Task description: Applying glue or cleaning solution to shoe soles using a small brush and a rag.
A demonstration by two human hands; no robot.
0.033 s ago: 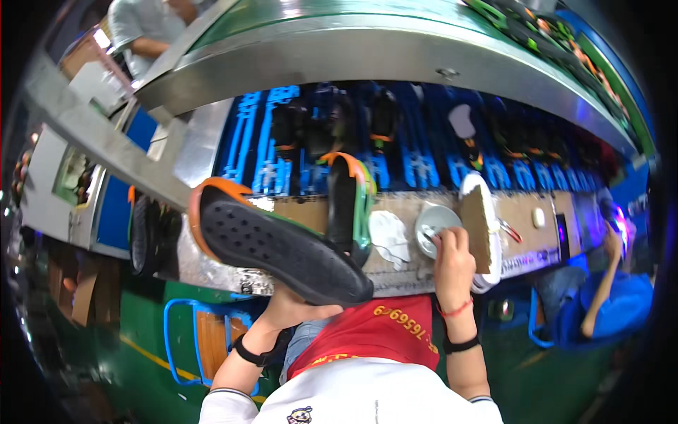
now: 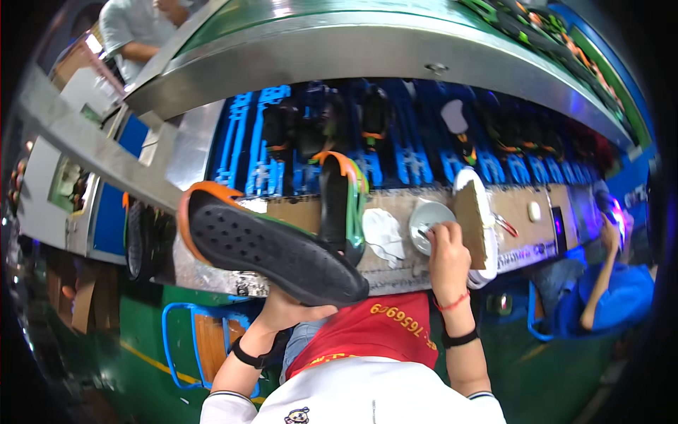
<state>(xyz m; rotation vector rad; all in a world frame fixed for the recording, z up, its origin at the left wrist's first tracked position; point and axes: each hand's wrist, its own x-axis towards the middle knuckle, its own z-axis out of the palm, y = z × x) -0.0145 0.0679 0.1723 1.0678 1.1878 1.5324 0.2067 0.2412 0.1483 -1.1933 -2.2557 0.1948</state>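
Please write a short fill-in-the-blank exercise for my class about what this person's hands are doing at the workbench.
1. The left hand holds up a black shoe with its ____ facing the camera.
2. The right hand reaches to a small round ____ on the workbench.
3. The rim around the heel of the held shoe is coloured ____.
4. A second shoe stands on the workbench, to the ____ of the right hand.

Missing words: sole; bowl; orange; left

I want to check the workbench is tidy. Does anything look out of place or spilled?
Nothing looks spilled or damaged. The left hand holds a black shoe sole up, the right hand reaches into a small white bowl, and a crumpled white cloth lies beside it.
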